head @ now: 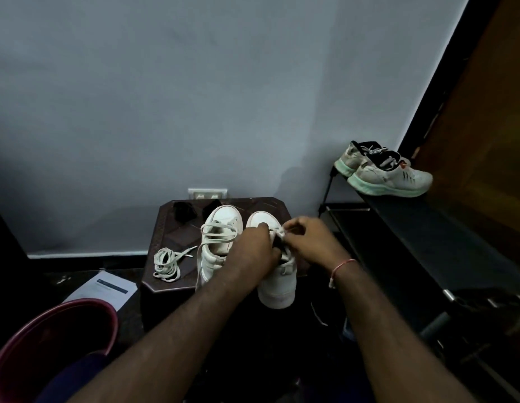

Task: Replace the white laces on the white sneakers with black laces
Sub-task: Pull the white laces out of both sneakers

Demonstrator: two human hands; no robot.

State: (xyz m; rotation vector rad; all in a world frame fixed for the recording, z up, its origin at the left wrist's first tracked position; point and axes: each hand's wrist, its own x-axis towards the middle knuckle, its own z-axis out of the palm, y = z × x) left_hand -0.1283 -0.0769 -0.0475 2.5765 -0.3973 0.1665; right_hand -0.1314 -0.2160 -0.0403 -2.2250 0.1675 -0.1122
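Two white sneakers stand side by side on a dark brown stool. The left sneaker has loose white lace loops across its top. Over the right sneaker my left hand and my right hand meet, each pinching a white lace at the eyelets. A removed white lace lies coiled at the stool's left front. Two black lace bundles, one and another, lie at the stool's back.
A dark shoe rack on the right carries a pair of white running shoes with green soles. A maroon tub stands at bottom left, with a printed paper sheet on the floor. A wall socket sits behind the stool.
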